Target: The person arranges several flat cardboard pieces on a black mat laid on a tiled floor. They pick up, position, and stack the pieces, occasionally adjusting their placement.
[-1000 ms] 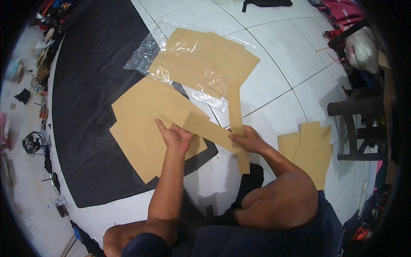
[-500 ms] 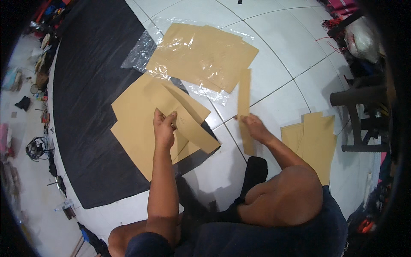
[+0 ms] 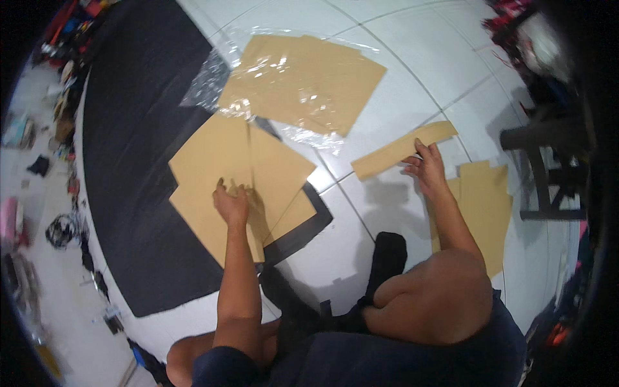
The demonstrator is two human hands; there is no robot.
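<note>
My right hand [image 3: 429, 169] grips a narrow brown paper strip [image 3: 393, 153] between thumb and fingers, above the white tiles. My left hand [image 3: 232, 205] is over several large brown paper pattern pieces [image 3: 200, 161] that overlap on a black cloth [image 3: 129, 193]. Its bent fingers and thumb pinch at one piece, whose long straight edge runs just right of the thumb. The fingertips are somewhat blurred. Farther away, more brown pieces [image 3: 309, 77] lie in or under a clear plastic sheet [image 3: 206, 84]. Beside my right forearm rest further cut brown pieces [image 3: 483, 206].
A dark stool [image 3: 548, 174] stands at the right edge. Mixed items and cables [image 3: 61, 229] line the left side, and a bundle in clear plastic [image 3: 541, 45] is at the far right. My dark-socked foot [image 3: 387, 261] is on the white tiles [image 3: 412, 77].
My right hand has moved right and away from me, turning the strip from upright to slanting. My left hand has shifted left and nearer, and the raised curved piece has come down or turned edge-on.
</note>
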